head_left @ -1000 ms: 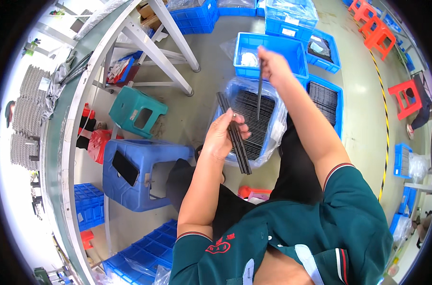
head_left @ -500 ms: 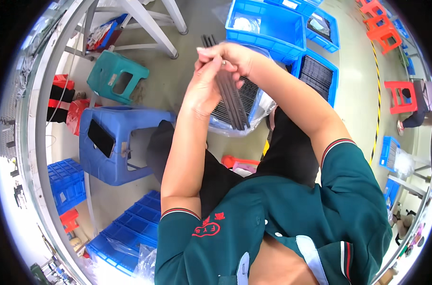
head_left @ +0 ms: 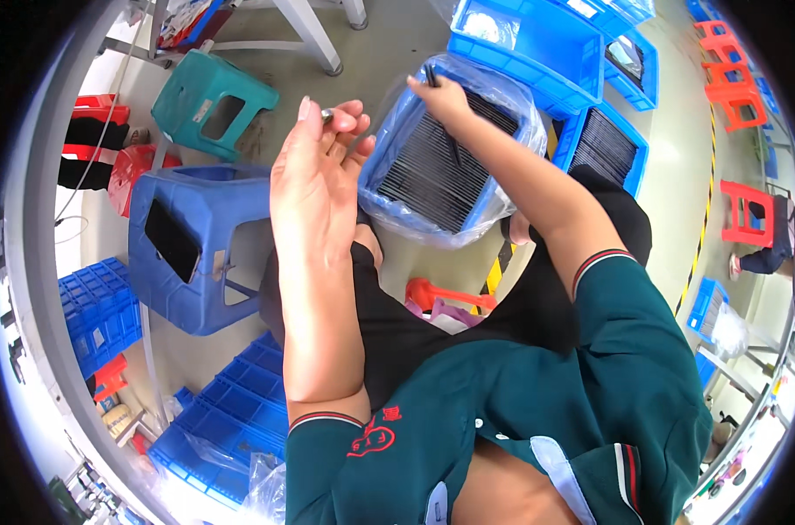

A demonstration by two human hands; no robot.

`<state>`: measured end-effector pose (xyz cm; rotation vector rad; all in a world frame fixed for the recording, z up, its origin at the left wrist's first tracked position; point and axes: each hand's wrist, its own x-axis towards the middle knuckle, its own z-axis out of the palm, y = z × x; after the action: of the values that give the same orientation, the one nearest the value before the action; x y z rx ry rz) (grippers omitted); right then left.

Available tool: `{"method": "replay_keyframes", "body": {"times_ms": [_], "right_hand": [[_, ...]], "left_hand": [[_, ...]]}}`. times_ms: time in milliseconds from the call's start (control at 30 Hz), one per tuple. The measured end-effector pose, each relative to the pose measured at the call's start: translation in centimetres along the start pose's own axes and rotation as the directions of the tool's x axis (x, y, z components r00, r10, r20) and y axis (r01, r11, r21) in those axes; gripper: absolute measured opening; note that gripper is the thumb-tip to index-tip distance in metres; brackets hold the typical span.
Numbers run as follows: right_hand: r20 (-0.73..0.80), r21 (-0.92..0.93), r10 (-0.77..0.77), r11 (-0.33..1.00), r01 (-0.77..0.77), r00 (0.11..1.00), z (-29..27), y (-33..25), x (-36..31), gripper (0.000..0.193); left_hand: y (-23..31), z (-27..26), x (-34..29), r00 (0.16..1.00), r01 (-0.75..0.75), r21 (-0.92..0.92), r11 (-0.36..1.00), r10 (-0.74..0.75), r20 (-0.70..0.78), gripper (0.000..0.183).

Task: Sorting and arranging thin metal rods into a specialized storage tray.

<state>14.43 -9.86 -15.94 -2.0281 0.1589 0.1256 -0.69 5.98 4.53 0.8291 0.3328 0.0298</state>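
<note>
My right hand [head_left: 448, 103] pinches a thin dark strip [head_left: 453, 150], tilted over a blue bin lined with clear plastic [head_left: 375, 166]. Many similar dark strips [head_left: 423, 179] lie side by side inside that bin. To its left, my left hand [head_left: 314, 179] is raised palm up, with the fingers curled. A small shiny metal piece [head_left: 327, 115] shows at those fingers, and a thin grey blurred shape lies near the fingertips; I cannot tell what they are.
A blue stool [head_left: 200, 254] bears a dark phone [head_left: 171, 241]; behind it stands a green stool [head_left: 206, 105]. Blue crates [head_left: 528, 57] stand beyond the bin, one holding dark strips [head_left: 604, 144]. More blue crates [head_left: 231, 420] sit lower left. A red plastic object [head_left: 432, 293] lies between my legs.
My hands were together on a bundle of dark strips and have parted. The left has moved left and lower; the right now holds a strip over the lined bin. The view has shifted.
</note>
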Motion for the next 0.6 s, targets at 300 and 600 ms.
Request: {"method": "replay_keyframes", "body": {"times_ms": [300, 600], "right_hand": [[0.134, -0.522, 0.172, 0.849, -0.079, 0.976, 6.6, 10.2, -4.3, 0.044], [0.155, -0.794, 0.016, 0.597, 0.115, 0.988, 7.5, 14.1, -8.1, 0.041]], "left_hand": [[0.9, -1.3, -0.8, 0.998, 0.032, -0.025, 0.999, -0.031, 0.047, 0.034], [1.1, -1.3, -1.0, 0.995, 0.004, -0.057, 0.998, 0.001, 0.104, 0.038]]}}
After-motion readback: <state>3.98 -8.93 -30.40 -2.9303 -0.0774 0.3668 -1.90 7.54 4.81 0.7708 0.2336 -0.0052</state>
